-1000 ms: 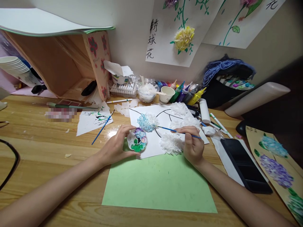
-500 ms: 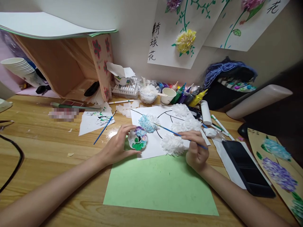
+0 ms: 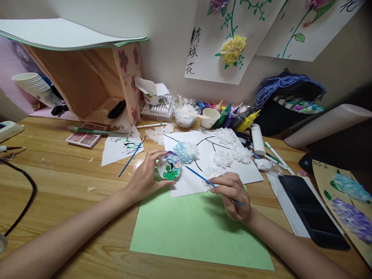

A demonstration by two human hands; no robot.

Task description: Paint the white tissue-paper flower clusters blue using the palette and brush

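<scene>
Wooden desk point(image 3: 72, 221): carries everything. Green sheet point(image 3: 200, 236): at 6 o'clock, partly under the white paper point(image 3: 188, 184). Blue-and-white flower point(image 3: 186, 151): on the paper, towards its 10 o'clock. Paint palette point(image 3: 169, 166): at the flower's 8 o'clock, pinched by its edges between my left hand's point(image 3: 143, 174) thumb and fingers. Blue brush point(image 3: 200, 176): pinched in my right hand's point(image 3: 234, 195) fingers, tip near the palette's 3 o'clock rim.

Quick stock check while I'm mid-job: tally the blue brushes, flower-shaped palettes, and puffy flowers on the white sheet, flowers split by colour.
Blue brushes: 2 (one in the right hand)
Flower-shaped palette: 1
Part-blue, part-white flower: 1
White flowers: 4, one partly hidden
Total: 8
</scene>
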